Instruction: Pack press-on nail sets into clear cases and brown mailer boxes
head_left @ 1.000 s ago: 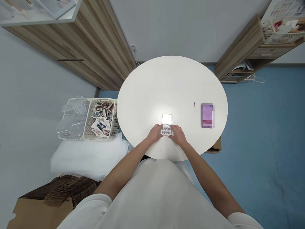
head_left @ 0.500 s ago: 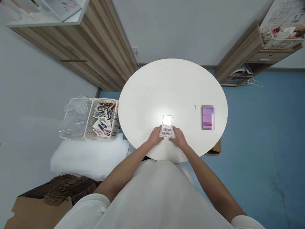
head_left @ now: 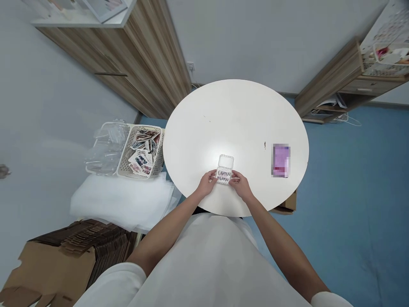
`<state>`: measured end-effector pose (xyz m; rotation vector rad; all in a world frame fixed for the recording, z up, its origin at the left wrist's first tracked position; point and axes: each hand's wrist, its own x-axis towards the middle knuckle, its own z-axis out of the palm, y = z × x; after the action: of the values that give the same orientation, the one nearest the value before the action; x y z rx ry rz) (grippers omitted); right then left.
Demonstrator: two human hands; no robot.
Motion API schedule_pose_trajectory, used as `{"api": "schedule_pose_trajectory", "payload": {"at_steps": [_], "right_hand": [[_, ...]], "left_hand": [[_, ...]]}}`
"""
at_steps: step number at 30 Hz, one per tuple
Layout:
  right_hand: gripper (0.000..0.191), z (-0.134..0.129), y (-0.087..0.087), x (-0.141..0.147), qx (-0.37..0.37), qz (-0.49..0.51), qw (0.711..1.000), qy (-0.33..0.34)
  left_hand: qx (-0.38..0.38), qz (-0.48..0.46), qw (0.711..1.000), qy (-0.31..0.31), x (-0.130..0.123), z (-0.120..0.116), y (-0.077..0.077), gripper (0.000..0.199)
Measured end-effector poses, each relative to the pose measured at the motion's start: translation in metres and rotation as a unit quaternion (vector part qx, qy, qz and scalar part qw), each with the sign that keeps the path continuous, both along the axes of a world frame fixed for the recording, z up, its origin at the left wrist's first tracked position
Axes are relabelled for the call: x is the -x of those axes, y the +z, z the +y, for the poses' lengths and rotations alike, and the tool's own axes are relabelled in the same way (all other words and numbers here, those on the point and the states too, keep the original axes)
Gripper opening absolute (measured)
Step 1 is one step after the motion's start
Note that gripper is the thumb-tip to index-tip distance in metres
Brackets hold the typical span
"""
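A small clear case (head_left: 224,175) lies with its lid (head_left: 226,161) raised on the far side, near the front edge of the round white table (head_left: 236,106). Several glossy nail-like pieces sit inside it in two rows. My left hand (head_left: 207,183) grips the case's left side, fingers bent and thumb at the near corner. At the right side, my right hand (head_left: 239,184) holds it the same way. A pixelated purple item (head_left: 281,160) rests at the table's right.
Left of the table stand a white basket (head_left: 156,164) of printed cards and another with clear plastic packs (head_left: 105,155). White sheets (head_left: 121,200) and folded cardboard (head_left: 60,264) lie below. Wooden cabinets (head_left: 153,55) stand behind left and right (head_left: 335,72).
The view has shifted and tilted slightly. The lid no longer shows the bright glare. Both hands stay at the case's sides, with fingers slightly shifted.
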<state>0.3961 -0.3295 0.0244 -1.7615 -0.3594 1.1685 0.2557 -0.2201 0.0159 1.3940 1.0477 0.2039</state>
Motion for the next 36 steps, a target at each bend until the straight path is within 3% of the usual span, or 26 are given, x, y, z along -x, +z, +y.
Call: {"api": "schedule_pose_trajectory", "payload": {"at_steps": [5, 9, 16, 27, 36], "right_hand": [[0.050, -0.007, 0.021, 0.010, -0.032, 0.017, 0.999, -0.007], [0.038, -0.007, 0.036, 0.014, -0.059, 0.028, 0.998, -0.024], [0.034, 0.014, 0.056, 0.009, -0.102, 0.221, 0.970, -0.023], [0.030, 0.018, 0.084, 0.004, -0.148, 0.136, 0.980, -0.005], [0.017, 0.019, 0.090, 0.005, -0.154, 0.130, 0.979, 0.009]], "left_hand": [[0.113, -0.076, 0.991, 0.003, 0.016, 0.000, 0.017, 0.041], [0.161, -0.124, 0.979, -0.004, 0.029, 0.002, 0.033, 0.044], [0.198, -0.152, 0.968, -0.029, 0.044, 0.012, 0.057, 0.046], [0.280, -0.202, 0.937, -0.053, 0.045, 0.023, 0.078, 0.044], [0.298, -0.202, 0.932, -0.031, 0.040, 0.022, 0.080, 0.043]]}}
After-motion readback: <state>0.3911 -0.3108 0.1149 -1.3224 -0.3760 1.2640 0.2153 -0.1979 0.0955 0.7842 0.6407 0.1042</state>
